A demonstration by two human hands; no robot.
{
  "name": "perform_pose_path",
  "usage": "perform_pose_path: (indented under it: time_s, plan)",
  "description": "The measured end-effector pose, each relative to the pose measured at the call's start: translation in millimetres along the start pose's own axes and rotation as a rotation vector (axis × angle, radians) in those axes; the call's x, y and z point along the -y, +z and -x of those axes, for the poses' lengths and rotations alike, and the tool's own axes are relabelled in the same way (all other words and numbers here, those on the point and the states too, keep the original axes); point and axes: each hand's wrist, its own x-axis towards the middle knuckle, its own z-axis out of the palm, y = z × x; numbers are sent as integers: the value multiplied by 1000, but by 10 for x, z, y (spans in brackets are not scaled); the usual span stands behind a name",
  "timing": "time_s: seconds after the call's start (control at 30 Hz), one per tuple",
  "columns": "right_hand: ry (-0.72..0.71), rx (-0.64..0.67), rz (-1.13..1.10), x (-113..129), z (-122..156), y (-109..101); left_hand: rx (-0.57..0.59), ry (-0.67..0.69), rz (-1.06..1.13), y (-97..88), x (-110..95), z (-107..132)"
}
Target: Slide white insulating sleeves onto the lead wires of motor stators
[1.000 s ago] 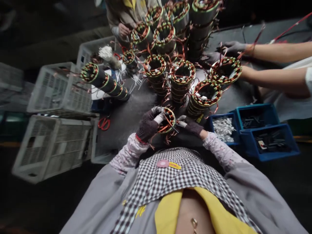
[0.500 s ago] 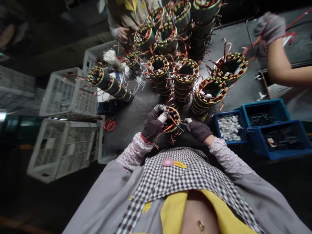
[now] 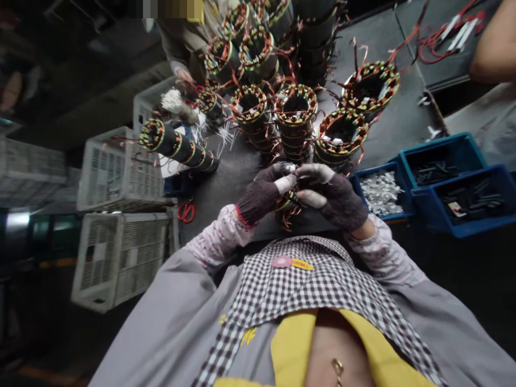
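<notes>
My left hand (image 3: 264, 193) and my right hand (image 3: 334, 196), both in dark gloves with pale fingertips, meet over a small wound stator coil (image 3: 287, 210) at the near edge of the dark table (image 3: 226, 188). Both hands close around the coil, which is mostly hidden; only copper wire ends show beneath them. A thin dark tool seems to sit between my fingers, but I cannot tell which hand has it. Just behind my hands stand stacks of larger stators (image 3: 296, 126) with green and copper windings.
White plastic crates (image 3: 121, 172) stand at the left, red scissors (image 3: 186, 210) lie by them. Blue bins (image 3: 455, 183) with small parts sit at the right. A stator stack lies tipped over (image 3: 177, 146). One co-worker's hand (image 3: 184, 80) works at the far side; another's arm (image 3: 495, 48) shows top right.
My right hand has moved left onto the coil, so both hands now cover it. The co-worker's arm at the right has pulled back toward the corner. The view has shifted.
</notes>
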Motion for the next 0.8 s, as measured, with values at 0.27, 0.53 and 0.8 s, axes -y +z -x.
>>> perform_pose_path:
  time_s: [0.27,0.53,0.8]
  plan:
    - [343,-84,161,-810,342,49,-229,-134,236,-267,10,-11]
    - [481,34,292,-1389,304,248,-200,-83,285,-352,165,103]
    - [463,425,125,-1471,-159,1,-195,-22,299,-342,237,94]
